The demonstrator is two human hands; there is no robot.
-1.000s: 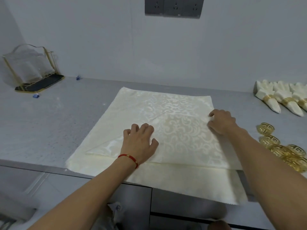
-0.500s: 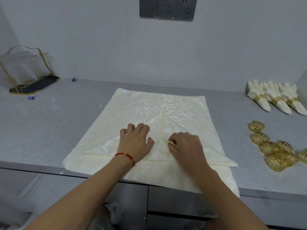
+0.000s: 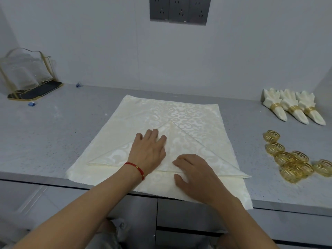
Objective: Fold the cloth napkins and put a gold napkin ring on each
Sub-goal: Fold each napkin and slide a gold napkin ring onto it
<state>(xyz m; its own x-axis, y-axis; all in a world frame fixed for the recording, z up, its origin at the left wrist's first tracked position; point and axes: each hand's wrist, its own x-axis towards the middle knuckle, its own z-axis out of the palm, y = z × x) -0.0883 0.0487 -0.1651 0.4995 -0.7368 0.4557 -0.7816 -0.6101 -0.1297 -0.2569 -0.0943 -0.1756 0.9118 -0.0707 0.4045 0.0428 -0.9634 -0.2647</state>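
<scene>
A cream damask napkin point(image 3: 195, 114) lies spread on the grey counter point(image 3: 53, 133), its front hem over the counter edge. On top of it a folded cream napkin point(image 3: 201, 150) forms a wide triangle with its tip pointing away. My left hand point(image 3: 149, 150) presses flat on the left half of the triangle, fingers spread. My right hand point(image 3: 195, 175) rests palm down on the triangle's bottom edge near the middle, fingers lightly bent. Several gold napkin rings point(image 3: 291, 159) lie in a loose heap at the right.
Three folded napkins with gold rings point(image 3: 294, 108) lie at the back right by the wall. A clear and gold napkin holder point(image 3: 27, 76) stands at the back left. Small blue scraps point(image 3: 32, 104) lie near it. Wall sockets point(image 3: 179, 9) sit above.
My right hand brought the right corner of the top napkin in to the centre line, completing the triangle, then slid down to its bottom edge. My left hand stayed pressing the left half.
</scene>
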